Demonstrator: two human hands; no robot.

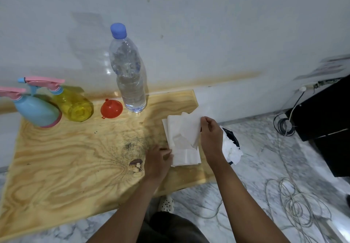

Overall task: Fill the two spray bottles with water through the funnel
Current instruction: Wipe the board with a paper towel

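Observation:
A blue spray bottle (36, 111) and a yellow spray bottle (74, 103), both with pink trigger heads on, stand at the back left of the wooden table (66, 167). An orange funnel (111, 108) lies mouth down beside them. A clear water bottle (128, 72) with a blue cap stands just right of the funnel, partly filled. At the table's right edge lies a stack of white paper napkins (182, 142). My left hand (158, 161) presses on the stack's near left corner. My right hand (210, 133) pinches the top napkin at its right side and lifts it.
A bin with a black liner and crumpled white tissue (232, 148) stands on the marble floor just right of the table. Loose cables (295, 205) lie on the floor at the right. A black cabinet (325, 114) stands at the far right. A white wall backs the table.

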